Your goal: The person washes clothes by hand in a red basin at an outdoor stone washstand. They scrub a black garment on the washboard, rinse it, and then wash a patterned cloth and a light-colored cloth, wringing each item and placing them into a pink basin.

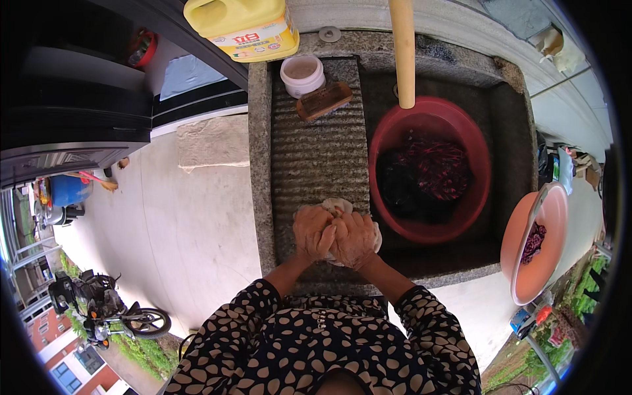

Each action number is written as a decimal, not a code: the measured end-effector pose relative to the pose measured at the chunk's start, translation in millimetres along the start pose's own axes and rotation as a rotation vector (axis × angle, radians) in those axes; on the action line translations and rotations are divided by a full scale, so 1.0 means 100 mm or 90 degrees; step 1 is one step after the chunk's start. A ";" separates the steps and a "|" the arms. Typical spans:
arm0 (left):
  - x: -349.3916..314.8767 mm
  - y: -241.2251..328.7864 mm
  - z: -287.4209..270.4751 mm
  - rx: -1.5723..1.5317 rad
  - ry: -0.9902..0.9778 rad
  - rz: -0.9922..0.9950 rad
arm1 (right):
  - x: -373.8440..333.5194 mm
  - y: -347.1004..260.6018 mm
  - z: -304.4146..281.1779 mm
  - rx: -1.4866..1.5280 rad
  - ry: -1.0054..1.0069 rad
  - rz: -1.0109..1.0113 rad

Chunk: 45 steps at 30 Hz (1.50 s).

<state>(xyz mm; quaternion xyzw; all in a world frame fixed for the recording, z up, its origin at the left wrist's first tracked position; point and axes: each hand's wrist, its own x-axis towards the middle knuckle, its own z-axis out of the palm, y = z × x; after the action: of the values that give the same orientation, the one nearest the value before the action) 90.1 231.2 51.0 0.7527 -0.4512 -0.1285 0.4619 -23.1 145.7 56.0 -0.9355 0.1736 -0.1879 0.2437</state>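
Observation:
Both my hands press side by side on a pale, bunched-up cloth (337,205) at the near end of a ridged stone washboard (322,158). My left hand (314,232) has its fingers curled into the cloth. Against it, my right hand (352,238) is also closed on the cloth, and the thumbs meet in the middle. Parts of the cloth stick out beyond the hands; the rest is hidden under them. Farther up the washboard lie a wooden scrubbing brush (324,101) and a round white tub (303,76).
Right of the washboard, a red basin (378,141) holds dark and reddish soaked cloth in the stone sink (507,164). A beige pipe (403,52) hangs over it. A yellow jug (247,33) stands behind; a pink basin (517,257) is at right, a motorcycle (108,309) at far left.

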 end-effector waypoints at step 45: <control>0.84 1.08 0.01 -0.895 -0.158 -0.710 | -0.26 0.85 -0.29 0.062 -0.088 0.219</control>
<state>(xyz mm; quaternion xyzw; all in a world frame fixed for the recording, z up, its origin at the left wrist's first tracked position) 76.1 145.7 157.2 0.3869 0.1148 -0.6597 0.6340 -78.6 75.4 27.9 -0.8897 0.3049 -0.0867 0.3286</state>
